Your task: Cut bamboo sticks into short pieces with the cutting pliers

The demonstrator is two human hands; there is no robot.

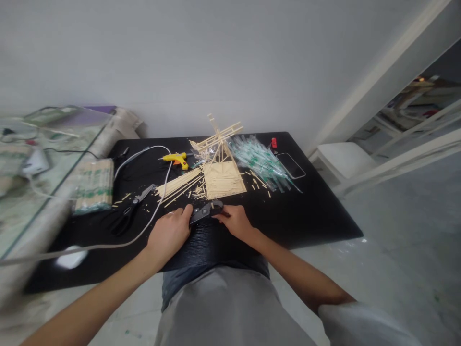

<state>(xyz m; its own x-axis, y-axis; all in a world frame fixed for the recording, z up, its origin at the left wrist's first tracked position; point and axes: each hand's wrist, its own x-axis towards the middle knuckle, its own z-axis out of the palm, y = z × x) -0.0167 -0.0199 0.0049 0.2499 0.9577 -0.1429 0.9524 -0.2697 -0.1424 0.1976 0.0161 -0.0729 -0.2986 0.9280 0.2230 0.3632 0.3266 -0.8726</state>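
Note:
My left hand (pixel 170 231) and my right hand (pixel 235 222) meet at the near edge of a black table (pixel 317 211). Both are closed around a small dark cutter or pliers (pixel 207 210), the left on one handle, the right at the other end. Just beyond them lies a flat panel of pale wooden sticks (pixel 223 180) with a slanted stick frame (pixel 218 139) rising from it. Loose sticks (pixel 178 185) fan out to its left.
Black scissors (pixel 131 209), a yellow glue gun (pixel 175 158) with a white cord (pixel 158 202), clear stick wrappers (pixel 261 161), a phone (pixel 291 166) and a red item (pixel 273 142) lie on the table. Stick packs (pixel 94 185) and a glass surface (pixel 46 158) are at left.

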